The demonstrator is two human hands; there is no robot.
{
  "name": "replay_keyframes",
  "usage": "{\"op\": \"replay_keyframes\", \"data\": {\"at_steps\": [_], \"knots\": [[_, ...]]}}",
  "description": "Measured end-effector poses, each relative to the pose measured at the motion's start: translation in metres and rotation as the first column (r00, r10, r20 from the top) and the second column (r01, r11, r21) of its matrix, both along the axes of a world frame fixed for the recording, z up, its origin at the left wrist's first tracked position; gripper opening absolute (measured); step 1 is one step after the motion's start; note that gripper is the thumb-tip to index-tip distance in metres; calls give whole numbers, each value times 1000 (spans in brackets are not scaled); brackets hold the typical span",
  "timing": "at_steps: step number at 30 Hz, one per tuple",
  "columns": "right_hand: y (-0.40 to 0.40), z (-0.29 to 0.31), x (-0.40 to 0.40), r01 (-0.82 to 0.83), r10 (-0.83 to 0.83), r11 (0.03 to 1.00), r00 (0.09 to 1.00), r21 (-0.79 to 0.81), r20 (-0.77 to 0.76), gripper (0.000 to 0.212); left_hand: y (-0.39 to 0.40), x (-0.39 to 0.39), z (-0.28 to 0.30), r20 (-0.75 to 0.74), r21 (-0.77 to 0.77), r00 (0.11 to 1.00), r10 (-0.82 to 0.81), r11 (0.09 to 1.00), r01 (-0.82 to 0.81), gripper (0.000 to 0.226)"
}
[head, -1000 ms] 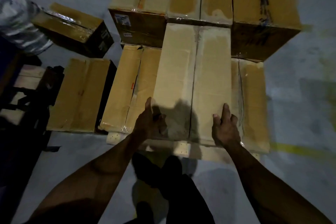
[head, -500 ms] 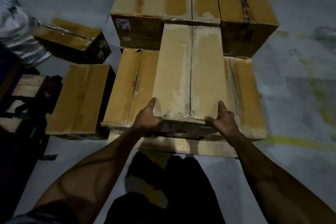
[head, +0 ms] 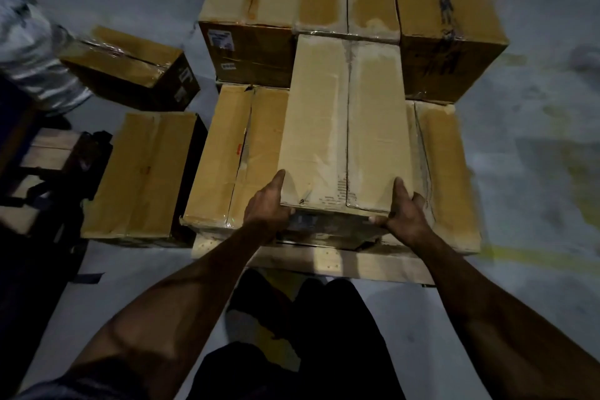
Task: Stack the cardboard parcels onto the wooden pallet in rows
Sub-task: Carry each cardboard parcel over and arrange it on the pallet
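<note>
**Parcel held over the loaded pallet**

The wooden pallet (head: 328,261) sits on the grey floor (head: 532,172), stacked with cardboard boxes. At centre, a long parcel (head: 347,127) lies atop the front row. At 9 o'clock two more boxes (head: 143,172) rest on the floor. The left hand (head: 268,208) and right hand (head: 406,216) each grasp a near corner of the parcel.

- You have one view only, worn on your head, looking forward and steeply down.
- It sits close above your hands, with the wooden pallet (head: 341,261) just below centre.
- Its wide angle bends the frame edges.
</note>
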State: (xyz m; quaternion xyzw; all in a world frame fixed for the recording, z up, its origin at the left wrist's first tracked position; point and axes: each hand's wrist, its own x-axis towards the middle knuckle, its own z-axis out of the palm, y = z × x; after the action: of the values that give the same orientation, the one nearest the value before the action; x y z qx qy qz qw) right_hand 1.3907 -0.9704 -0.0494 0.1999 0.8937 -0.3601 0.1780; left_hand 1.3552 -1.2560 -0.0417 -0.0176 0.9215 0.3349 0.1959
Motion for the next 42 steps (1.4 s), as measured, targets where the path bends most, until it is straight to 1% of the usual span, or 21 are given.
{"op": "replay_keyframes", "data": {"at_steps": [2, 6, 9, 14, 19, 25, 29, 34, 36, 39, 42], "knots": [[1, -4, 2, -2, 2, 1000, 1000, 15, -2, 110, 0, 0, -1, 43, 4, 999, 7, 1000, -7, 93], [1, -5, 2, 3, -3, 1000, 1000, 15, 11, 113, 0, -1, -1, 68, 10, 997, 25, 1000, -25, 92], [2, -4, 1, 16, -16, 999, 1000, 32, -21, 110, 2, -1, 2, 72, 2, 995, 66, 998, -66, 93], [2, -6, 3, 0, 1, 999, 1000, 39, -25, 107, 4, 0, 5, 62, 8, 997, 42, 999, -43, 88], [1, -8, -1, 37, -34, 998, 997, 53, -62, 102, 8, -1, 8, 27, -31, 996, 83, 996, -82, 85], [1, -11, 2, 32, -31, 998, 999, 60, -25, 103, 9, -3, 6, 57, -23, 997, 58, 998, -56, 79], [0, -5, -2, 7, -4, 992, 1000, 129, -24, 99, 12, -5, 9, 70, -32, 994, 81, 996, -79, 81], [0, -6, -6, -7, 7, 989, 1000, 149, 4, 101, 11, -7, 8, 68, -63, 996, 55, 997, -50, 84], [0, -5, -6, -4, 2, 990, 1000, 138, 16, 101, 12, -8, 9, 66, -78, 997, 50, 996, -45, 83], [-3, -2, -7, -3, 2, 986, 1000, 166, 8, 101, 13, -10, 9, 45, -122, 999, 17, 992, -11, 80], [-4, 0, -8, -30, 27, 983, 999, 181, 20, 98, 12, -11, 8, 28, -110, 999, -19, 994, 22, 77]]}}
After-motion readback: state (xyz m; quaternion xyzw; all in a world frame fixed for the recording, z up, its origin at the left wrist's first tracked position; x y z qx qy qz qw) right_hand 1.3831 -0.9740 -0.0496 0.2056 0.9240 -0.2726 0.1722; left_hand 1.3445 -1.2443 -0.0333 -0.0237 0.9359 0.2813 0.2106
